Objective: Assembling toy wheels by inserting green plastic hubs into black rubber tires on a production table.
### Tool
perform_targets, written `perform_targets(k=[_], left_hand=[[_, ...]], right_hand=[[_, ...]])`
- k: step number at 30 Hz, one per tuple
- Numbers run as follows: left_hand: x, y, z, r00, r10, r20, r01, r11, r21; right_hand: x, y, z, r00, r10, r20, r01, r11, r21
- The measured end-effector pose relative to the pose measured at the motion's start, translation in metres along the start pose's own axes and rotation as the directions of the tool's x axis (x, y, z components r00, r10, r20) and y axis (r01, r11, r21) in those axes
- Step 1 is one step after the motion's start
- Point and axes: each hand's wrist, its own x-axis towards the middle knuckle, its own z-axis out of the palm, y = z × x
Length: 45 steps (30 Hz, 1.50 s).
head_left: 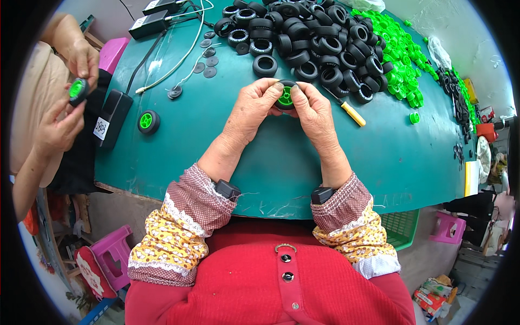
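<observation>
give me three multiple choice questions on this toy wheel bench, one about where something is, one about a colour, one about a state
1. Where does the yellow-handled screwdriver lie?
A. just right of the right hand
B. on the pink stool
C. left of the left hand

2. What colour is the hub of the wheel held in both hands?
A. red
B. green
C. white

3. How is the finished wheel on the teal table?
A. resting alone, touched by no hand
B. gripped by a co-worker
C. buried under the black tyres

Answers: 1 A, it lies beside the right hand. 2 B, green shows between the fingers of the left hand and the right. 3 A, bare table surrounds it.
</observation>
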Motion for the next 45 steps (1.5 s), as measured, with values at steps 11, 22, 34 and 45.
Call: perform_targets(k=[11,22,34,45], left_hand=[[0.0,0.0,0.012,0.928,0.361,-0.096,-0.318,0.899,0.301],[0.001,0.004,0.008,0.947,0.236,-0.22,-0.222,0.971,0.086],[0.008,-0.006,0.004,0.981,0.196,-0.009,-0.196,0.981,-0.007],[0.004,-0.005,0.005,0.956,0.235,-0.176,-0.2,0.96,0.194]], right_hand=[[-0.006,-0.001,0.028,0.98,-0.149,-0.131,0.134,0.984,-0.119],[-0.006,-0.002,0.019,0.99,-0.134,0.037,0.137,0.987,-0.085],[-0.008,-0.014,0.009,0.995,-0.07,0.076,0.095,0.907,-0.411],[-0.003,0.0,0.004,0.985,0.118,0.126,-0.146,0.96,0.238]])
